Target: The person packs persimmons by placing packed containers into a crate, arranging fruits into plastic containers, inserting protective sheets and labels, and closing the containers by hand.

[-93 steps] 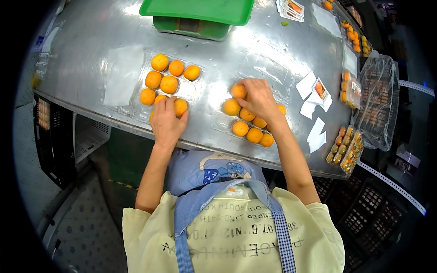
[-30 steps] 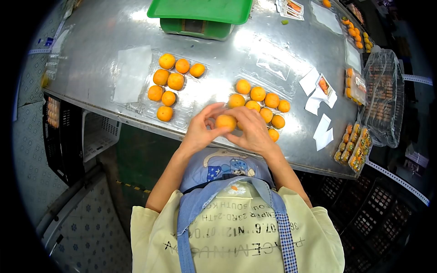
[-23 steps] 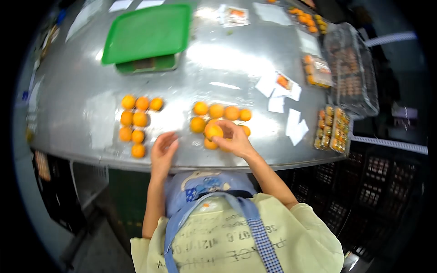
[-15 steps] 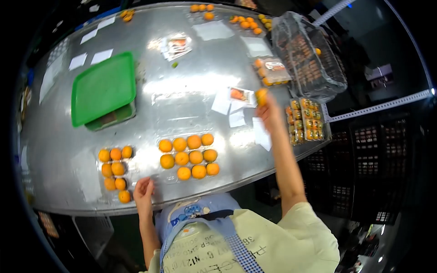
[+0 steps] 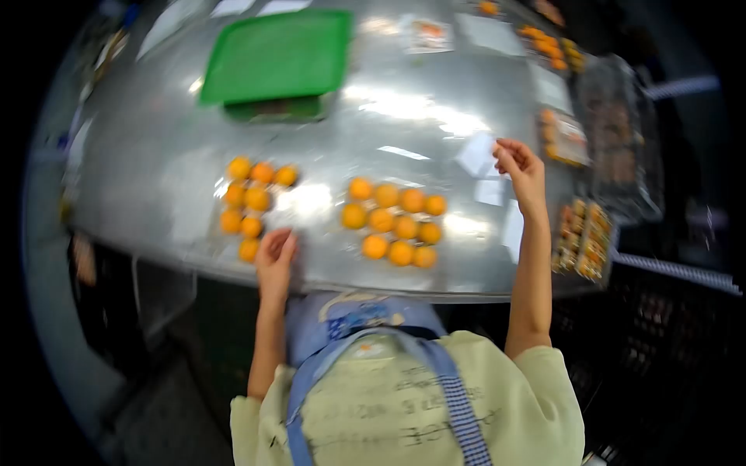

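My left hand (image 5: 276, 252), fingers loosely bent and slightly apart, rests by the table's front edge beside the lowest orange (image 5: 249, 249) of the left group. Nothing shows in it. These oranges stand in uneven rows in a clear tray. To the right, a larger block of oranges (image 5: 381, 220) lies in three rows, its tray barely visible through blur. My right hand (image 5: 522, 172) hovers at the white paper slips (image 5: 475, 155), thumb and fingers pinched together. Whatever is between these fingertips, if anything, is too blurred to make out.
A green lid (image 5: 280, 53) covers a box at the back left. On the right are a packed orange box (image 5: 563, 136), a plastic-lined crate (image 5: 614, 128) and filled fruit packs (image 5: 581, 237). Printed cards (image 5: 430, 36) lie at the back.
The view has shifted, so the table's contents appear elsewhere in the picture. The orange held in my right hand earlier no longer shows there. My left hand stays near the left oranges.
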A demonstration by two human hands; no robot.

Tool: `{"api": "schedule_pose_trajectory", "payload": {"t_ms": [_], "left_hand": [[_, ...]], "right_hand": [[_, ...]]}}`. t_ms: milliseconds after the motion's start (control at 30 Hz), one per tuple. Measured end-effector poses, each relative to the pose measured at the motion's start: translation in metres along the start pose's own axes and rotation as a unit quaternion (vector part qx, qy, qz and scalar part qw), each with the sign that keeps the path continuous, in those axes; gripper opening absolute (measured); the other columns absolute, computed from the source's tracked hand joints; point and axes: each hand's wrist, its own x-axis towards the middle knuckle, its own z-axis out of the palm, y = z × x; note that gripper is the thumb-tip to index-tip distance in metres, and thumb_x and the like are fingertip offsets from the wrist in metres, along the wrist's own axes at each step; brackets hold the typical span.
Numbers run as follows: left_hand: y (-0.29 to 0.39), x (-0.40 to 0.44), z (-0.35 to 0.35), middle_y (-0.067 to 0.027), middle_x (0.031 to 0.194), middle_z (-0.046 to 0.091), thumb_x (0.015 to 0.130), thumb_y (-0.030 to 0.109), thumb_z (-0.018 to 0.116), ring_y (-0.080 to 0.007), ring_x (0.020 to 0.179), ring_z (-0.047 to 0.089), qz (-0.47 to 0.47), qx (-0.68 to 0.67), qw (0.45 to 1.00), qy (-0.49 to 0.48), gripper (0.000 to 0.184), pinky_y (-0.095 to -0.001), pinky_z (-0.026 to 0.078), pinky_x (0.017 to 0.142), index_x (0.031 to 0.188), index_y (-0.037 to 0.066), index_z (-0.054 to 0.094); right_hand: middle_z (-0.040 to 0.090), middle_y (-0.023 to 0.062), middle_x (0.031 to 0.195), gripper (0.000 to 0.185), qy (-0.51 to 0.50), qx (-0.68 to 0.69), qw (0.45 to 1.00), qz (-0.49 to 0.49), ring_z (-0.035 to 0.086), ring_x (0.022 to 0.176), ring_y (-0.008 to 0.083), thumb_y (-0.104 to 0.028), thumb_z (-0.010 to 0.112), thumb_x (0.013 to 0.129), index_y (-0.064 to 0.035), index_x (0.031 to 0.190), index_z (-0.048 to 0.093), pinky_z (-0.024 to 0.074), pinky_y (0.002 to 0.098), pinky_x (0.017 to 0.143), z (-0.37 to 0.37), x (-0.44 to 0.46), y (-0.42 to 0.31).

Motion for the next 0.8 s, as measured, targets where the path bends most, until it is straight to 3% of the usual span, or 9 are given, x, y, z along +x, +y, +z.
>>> {"api": "schedule_pose_trajectory", "payload": {"t_ms": [133,167,267,400,633,700,800], "left_hand": [[-0.006,0.006,-0.047,-0.0022,0.087,0.063,0.088,0.006,0.062,-0.0069,0.067,0.055,0.052,-0.087,0.986,0.135,0.015,-0.0197,0.041,0.057,0.102,0.002,0.059],[-0.01,0.006,-0.06,-0.0021,0.086,0.063,0.089,0.006,0.062,-0.0067,0.067,0.055,0.054,-0.083,0.982,0.159,0.015,-0.0194,0.041,0.057,0.102,0.002,0.059],[-0.014,0.005,-0.086,-0.0017,0.086,0.062,0.089,0.006,0.062,-0.0058,0.065,0.054,0.052,-0.079,0.972,0.216,0.014,-0.0181,0.041,0.057,0.102,0.002,0.06],[-0.018,0.005,-0.108,-0.0015,0.088,0.062,0.088,0.006,0.062,-0.0056,0.066,0.054,0.028,-0.06,0.974,0.218,0.016,-0.0184,0.042,0.057,0.103,0.002,0.06],[0.003,0.036,-0.119,-0.0022,0.1,0.062,0.083,0.005,0.066,-0.0069,0.071,0.051,0.133,0.22,0.956,0.138,0.027,-0.0205,0.042,0.058,0.11,0.005,0.061],[0.017,0.053,-0.123,-0.0051,0.104,0.059,0.081,0.009,0.067,-0.0126,0.071,0.052,0.147,0.271,0.945,0.107,0.031,-0.0248,0.044,0.061,0.111,0.006,0.061],[0.036,0.081,-0.124,-0.0099,0.109,0.057,0.081,0.017,0.067,-0.0223,0.076,0.057,0.181,0.322,0.928,0.055,0.034,-0.0329,0.048,0.071,0.113,0.008,0.061]], "right_hand": [[0.065,0.0029,0.089,0.022,-0.184,-0.036,0.982,-0.003,0.059,0.078,0.0087,-0.01,0.062,0.088,-0.0021,0.109,0.063,0.0486,0.0232,0.072,0.13,-0.029,0.016],[0.065,0.002,0.089,0.021,-0.223,-0.096,0.97,-0.013,0.059,0.08,0.0085,-0.008,0.062,0.087,-0.0031,0.107,0.064,0.0496,0.0236,0.072,0.154,-0.038,0.008],[0.067,0.0039,0.086,0.021,-0.318,-0.107,0.942,-0.021,0.061,0.075,0.0094,-0.009,0.064,0.085,-0.0031,0.105,0.065,0.0507,0.0241,0.069,0.22,-0.058,-0.01],[0.067,0.0077,0.083,0.023,-0.362,-0.167,0.915,-0.054,0.062,0.072,0.0126,-0.011,0.064,0.084,-0.0024,0.105,0.065,0.0513,0.0263,0.069,0.277,-0.07,-0.013],[0.068,0.0087,0.085,0.025,-0.36,-0.176,0.916,-0.024,0.062,0.073,0.0148,-0.014,0.064,0.085,-0.0015,0.107,0.064,0.051,0.0283,0.069,0.304,-0.088,-0.004],[0.068,0.0089,0.086,0.026,-0.354,-0.185,0.917,-0.015,0.062,0.073,0.0149,-0.014,0.064,0.085,-0.0012,0.107,0.064,0.0508,0.0282,0.069,0.305,-0.094,-0.002],[0.069,0.0124,0.09,0.025,-0.323,-0.198,0.925,0.007,0.067,0.076,0.0231,-0.017,0.063,0.084,-0.0066,0.107,0.064,0.0526,0.0332,0.071,0.307,-0.105,0.004]]}}
